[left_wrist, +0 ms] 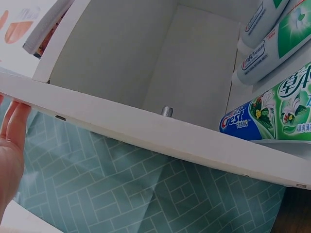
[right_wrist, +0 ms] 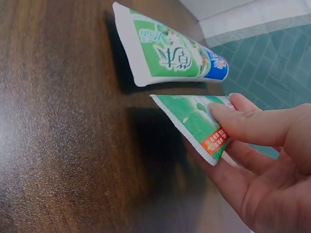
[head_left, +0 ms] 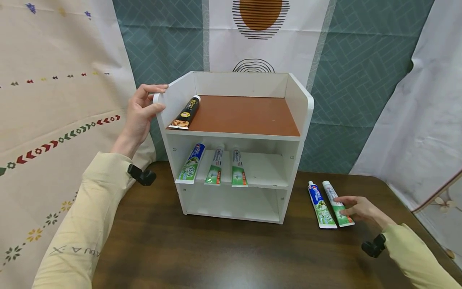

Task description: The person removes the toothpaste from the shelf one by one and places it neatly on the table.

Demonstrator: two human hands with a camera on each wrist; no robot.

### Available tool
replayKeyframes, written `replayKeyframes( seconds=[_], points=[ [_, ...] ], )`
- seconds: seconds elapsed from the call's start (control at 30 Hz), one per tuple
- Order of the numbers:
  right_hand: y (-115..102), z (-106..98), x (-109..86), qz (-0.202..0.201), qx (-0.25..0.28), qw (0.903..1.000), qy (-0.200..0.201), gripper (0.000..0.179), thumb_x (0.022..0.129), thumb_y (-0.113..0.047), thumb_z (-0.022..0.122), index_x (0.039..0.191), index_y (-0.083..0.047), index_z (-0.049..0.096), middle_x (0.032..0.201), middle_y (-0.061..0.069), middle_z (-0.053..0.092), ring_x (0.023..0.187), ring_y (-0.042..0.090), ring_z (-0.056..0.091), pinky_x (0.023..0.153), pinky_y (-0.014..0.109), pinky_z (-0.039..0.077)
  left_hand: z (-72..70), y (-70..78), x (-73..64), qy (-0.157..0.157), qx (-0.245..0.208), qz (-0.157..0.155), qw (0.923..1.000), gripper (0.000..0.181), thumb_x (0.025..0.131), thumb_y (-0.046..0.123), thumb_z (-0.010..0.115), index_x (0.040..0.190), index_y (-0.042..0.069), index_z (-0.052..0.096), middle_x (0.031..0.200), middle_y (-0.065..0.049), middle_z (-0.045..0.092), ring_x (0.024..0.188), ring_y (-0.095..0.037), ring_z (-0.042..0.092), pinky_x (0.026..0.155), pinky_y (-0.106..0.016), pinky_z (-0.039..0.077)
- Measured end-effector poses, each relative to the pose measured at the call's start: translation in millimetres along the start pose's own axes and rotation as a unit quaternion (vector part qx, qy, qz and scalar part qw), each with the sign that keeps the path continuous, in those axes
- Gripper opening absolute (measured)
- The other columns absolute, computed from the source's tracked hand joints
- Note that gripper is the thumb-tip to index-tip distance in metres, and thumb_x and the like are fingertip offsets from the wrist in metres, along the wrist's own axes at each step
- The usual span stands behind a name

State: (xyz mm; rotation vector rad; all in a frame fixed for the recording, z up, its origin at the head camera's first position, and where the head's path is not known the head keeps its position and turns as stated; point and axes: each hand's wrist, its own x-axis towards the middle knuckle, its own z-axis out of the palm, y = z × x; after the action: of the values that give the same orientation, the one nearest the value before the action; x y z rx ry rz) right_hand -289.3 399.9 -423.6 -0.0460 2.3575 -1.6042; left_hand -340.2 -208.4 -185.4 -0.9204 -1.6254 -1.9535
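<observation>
My left hand (head_left: 138, 110) grips the upper left side panel of a small white shelf unit (head_left: 234, 137), thumb in front and fingers over the edge. At the right, my right hand (head_left: 362, 210) pinches a white-and-green toothpaste tube (right_wrist: 194, 121) between thumb and fingers. Beside it on the table lies a blue-and-green Crest toothpaste tube (head_left: 322, 206). On the middle shelf rest another Crest tube (head_left: 191, 163) and two white-and-green tubes, one (head_left: 215, 165) left of the other (head_left: 238, 166). A black toothpaste tube (head_left: 187, 114) lies on the brown top at its left side.
The shelf unit stands on a dark brown wooden table (head_left: 223, 253). Its bottom compartment (head_left: 232, 202) lies under the middle shelf. Behind hangs a teal patterned cloth (head_left: 361, 80); pale curtains flank both sides, a patterned one (head_left: 54, 112) at the left.
</observation>
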Motion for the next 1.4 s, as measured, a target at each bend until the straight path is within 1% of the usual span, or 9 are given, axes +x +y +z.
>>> replayKeyframes(
  seconds=[0.13,0.37,0.5,0.67,0.77,0.93,1.03,1.23,1.4],
  points=[
    [2.7,1.5,2.2,-0.002,-0.001,1.0,-0.001,0.043,0.077,0.005,0.065,0.118,0.008,0.052,0.113,0.024,0.048,0.081,0.023,0.054,0.068,0.04,0.049,0.6,0.0,0.4,-0.001,0.002,-0.001,1.0,0.026,0.078,-0.008,0.056,0.1,0.006,0.061,0.124,-0.014,0.048,0.112,-0.029,0.041,0.084,-0.038,0.042],
    [4.8,6.0,4.8,-0.012,-0.028,0.9995,-0.003,0.051,0.078,0.007,0.063,0.122,0.015,0.039,0.117,0.036,0.042,0.081,0.024,0.055,0.066,0.039,0.05,0.1,-0.3,-0.1,0.0,0.0,0.0,1.0,0.027,0.078,-0.009,0.056,0.1,0.005,0.061,0.123,-0.014,0.048,0.111,-0.029,0.042,0.082,-0.037,0.043],
    [2.9,7.8,6.4,-0.003,-0.05,0.9986,0.014,0.052,0.077,0.006,0.064,0.122,0.015,0.041,0.117,0.035,0.043,0.08,0.024,0.054,0.063,0.036,0.049,-0.2,0.4,-0.1,-0.001,-0.001,0.002,1.0,0.028,0.077,-0.011,0.056,0.1,0.004,0.061,0.123,-0.014,0.048,0.11,-0.029,0.043,0.079,-0.034,0.045],
    [2.0,8.5,6.0,-0.019,-0.125,0.9913,0.036,0.05,0.076,0.001,0.067,0.119,0.014,0.047,0.114,0.034,0.046,0.085,0.028,0.05,0.063,0.034,0.045,-0.2,0.9,-0.2,-0.002,-0.004,0.001,1.0,0.028,0.077,-0.011,0.056,0.1,0.004,0.061,0.123,-0.015,0.048,0.11,-0.03,0.043,0.078,-0.033,0.045],
    [3.5,9.0,5.7,-0.04,-0.152,0.9863,0.049,0.05,0.076,-0.003,0.069,0.119,0.013,0.048,0.114,0.034,0.047,0.093,0.034,0.048,0.069,0.038,0.045,-0.2,1.1,-0.4,-0.002,-0.004,0.002,1.0,0.028,0.077,-0.011,0.056,0.1,0.004,0.061,0.123,-0.015,0.048,0.11,-0.03,0.043,0.079,-0.033,0.045],
    [8.2,9.3,4.6,-0.068,-0.19,0.9771,0.067,0.05,0.075,-0.006,0.071,0.117,0.012,0.051,0.112,0.034,0.049,0.101,0.044,0.043,0.076,0.049,0.042,-0.1,1.0,-0.4,-0.002,-0.006,0.002,1.0,0.027,0.077,-0.011,0.056,0.1,0.004,0.062,0.123,-0.015,0.049,0.109,-0.03,0.044,0.079,-0.033,0.045],
    [9.9,9.0,3.9,-0.071,-0.197,0.9753,0.071,0.049,0.074,-0.005,0.072,0.116,0.012,0.052,0.112,0.034,0.049,0.1,0.045,0.044,0.075,0.049,0.043,0.1,1.0,-0.6,-0.002,-0.008,0.001,1.0,0.027,0.078,-0.011,0.056,0.1,0.004,0.061,0.123,-0.015,0.049,0.109,-0.03,0.044,0.078,-0.033,0.045],
    [9.8,9.1,1.9,-0.069,-0.184,0.9784,0.064,0.05,0.075,-0.006,0.072,0.117,0.011,0.052,0.113,0.034,0.049,0.092,0.037,0.051,0.068,0.038,0.046,0.2,1.6,-1.6,0.0,-0.009,-0.002,1.0,0.027,0.078,-0.011,0.056,0.099,0.004,0.061,0.122,-0.015,0.049,0.11,-0.03,0.044,0.079,-0.033,0.045],
    [11.3,8.0,1.8,-0.073,-0.178,0.9794,0.06,0.05,0.075,-0.006,0.071,0.118,0.012,0.051,0.113,0.034,0.049,0.09,0.036,0.051,0.067,0.037,0.046,0.7,1.8,-1.4,0.0,-0.008,-0.002,1.0,0.027,0.078,-0.01,0.056,0.1,0.005,0.062,0.123,-0.014,0.049,0.11,-0.03,0.044,0.079,-0.032,0.045]
  ],
)
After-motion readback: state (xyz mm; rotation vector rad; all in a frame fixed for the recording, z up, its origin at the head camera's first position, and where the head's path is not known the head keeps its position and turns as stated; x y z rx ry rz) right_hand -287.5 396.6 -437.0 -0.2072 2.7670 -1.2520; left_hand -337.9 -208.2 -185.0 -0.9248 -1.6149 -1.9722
